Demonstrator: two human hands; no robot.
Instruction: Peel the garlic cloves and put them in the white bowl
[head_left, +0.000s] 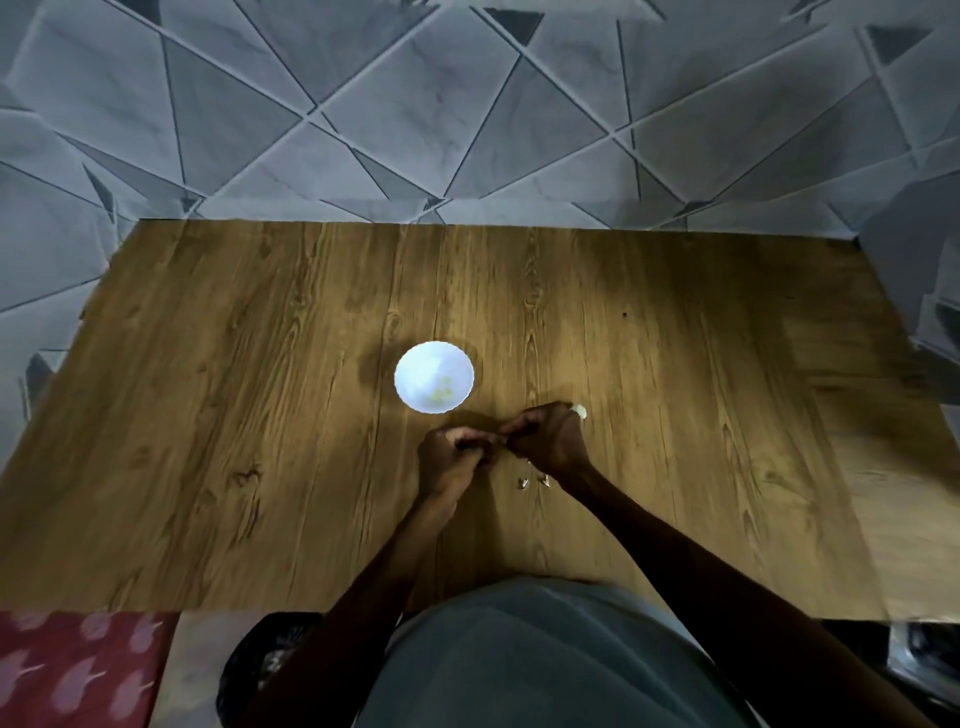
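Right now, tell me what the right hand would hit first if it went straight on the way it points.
The right hand points left at the left hand, fingertips almost meeting, so it would likely meet that first. Depth unclear.

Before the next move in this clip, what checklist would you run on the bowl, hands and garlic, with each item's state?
1. White bowl upright, in easy reach: ok.
2. Peeled cloves lie in the bowl: ok.
3. Left hand and right hand meet, fingers curled; clove between them: cannot tell.
4. Peel scraps outside the bowl: ok.
5. Pale garlic piece beyond the right hand, peeled or not: cannot tell.
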